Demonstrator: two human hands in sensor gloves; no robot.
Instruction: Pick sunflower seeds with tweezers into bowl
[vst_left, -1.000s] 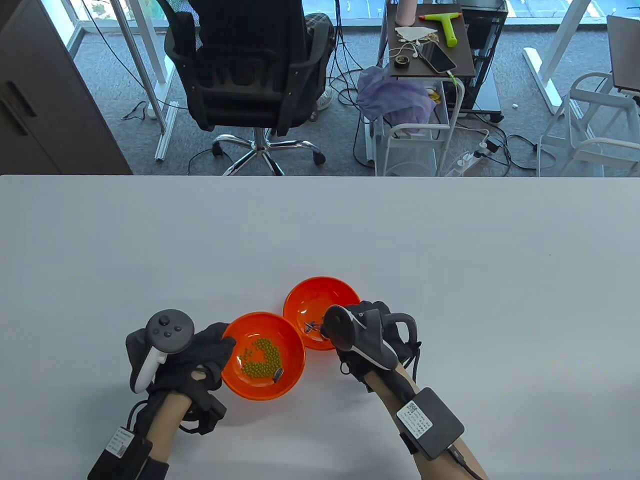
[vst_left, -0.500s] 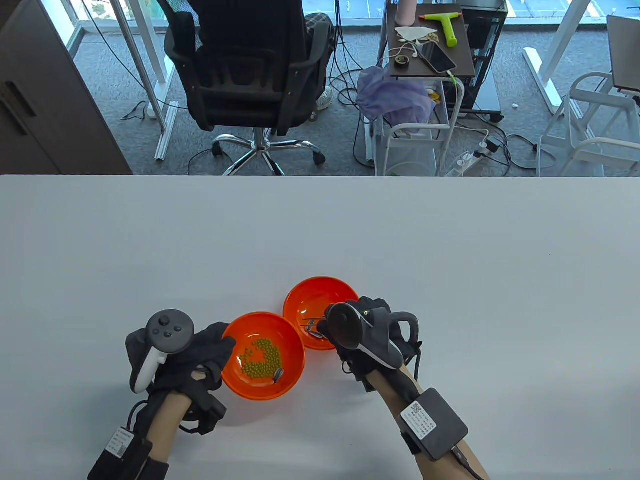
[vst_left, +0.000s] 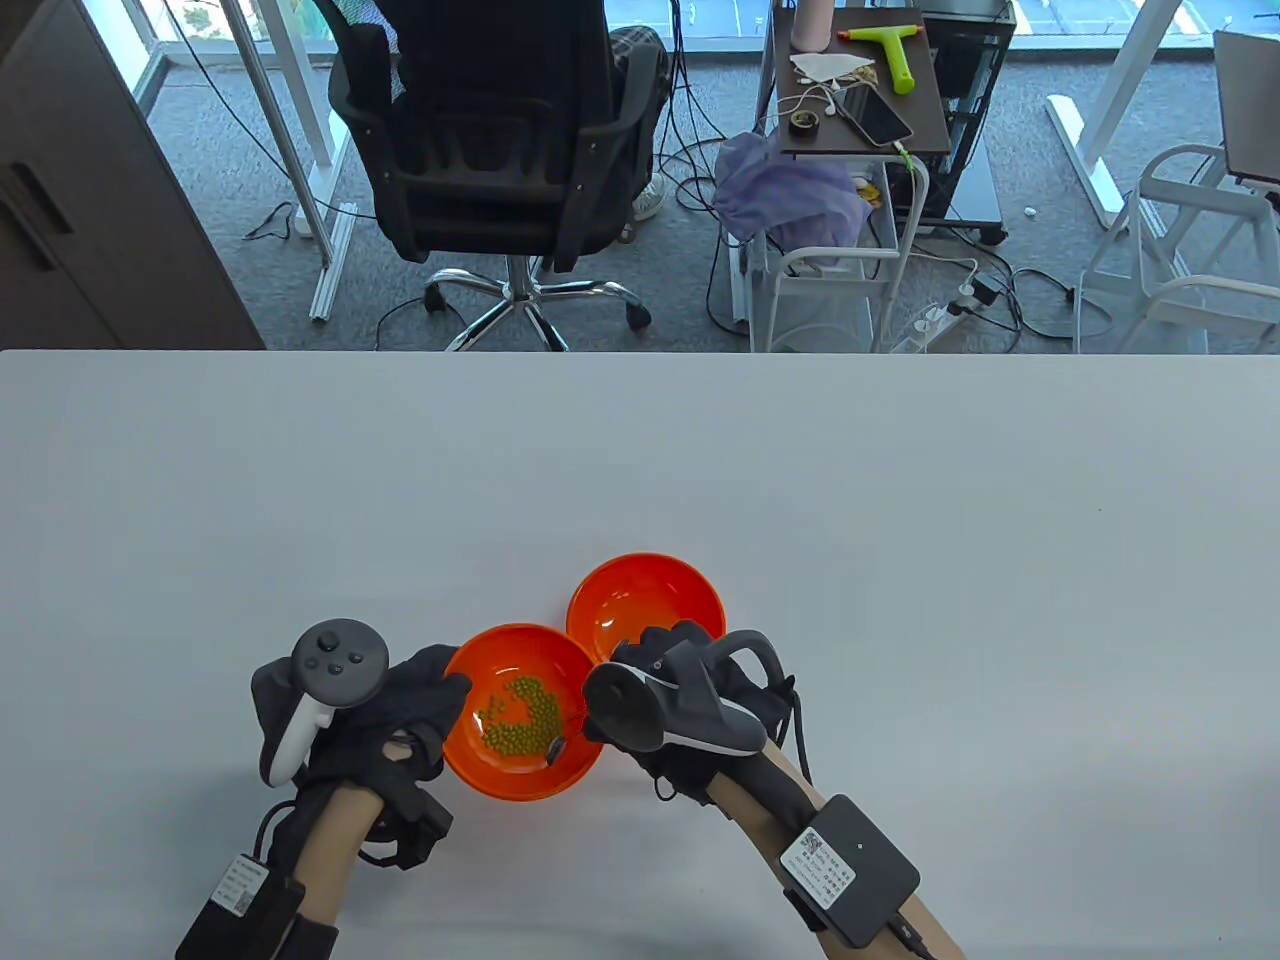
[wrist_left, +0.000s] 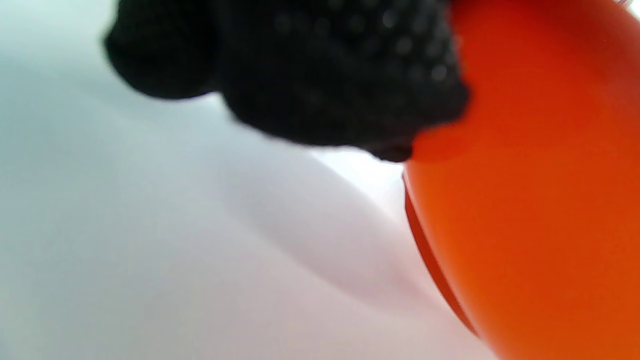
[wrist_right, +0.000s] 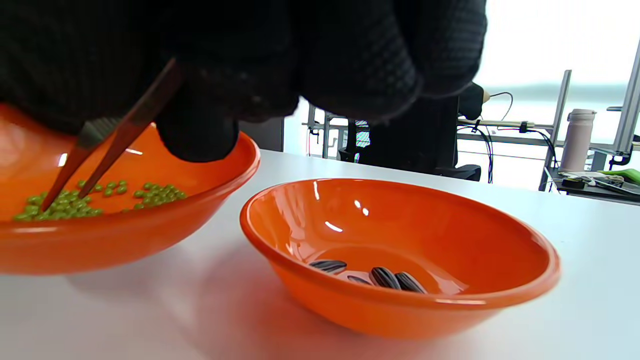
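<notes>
Two orange bowls stand side by side. The near bowl (vst_left: 480, 770) holds green peas (vst_left: 525, 722) and one striped sunflower seed (vst_left: 556, 746). The far bowl (vst_left: 650, 575) holds several sunflower seeds (wrist_right: 385, 276). My right hand (vst_left: 680, 700) grips metal tweezers (wrist_right: 107, 145); their tips, slightly apart, point down among the peas (wrist_right: 60, 206) in the near bowl (wrist_right: 150, 230). My left hand (vst_left: 400, 710) holds the near bowl's left rim; its fingers (wrist_left: 300, 70) press on the bowl's side (wrist_left: 540, 200).
The white table (vst_left: 900, 500) stretches wide around the bowls. Beyond its far edge stand an office chair (vst_left: 500, 150) and a cart (vst_left: 860, 110) with small items.
My right hand has moved with the tweezers from the far bowl, left and toward me, to the near bowl with the peas. The left hand has not moved.
</notes>
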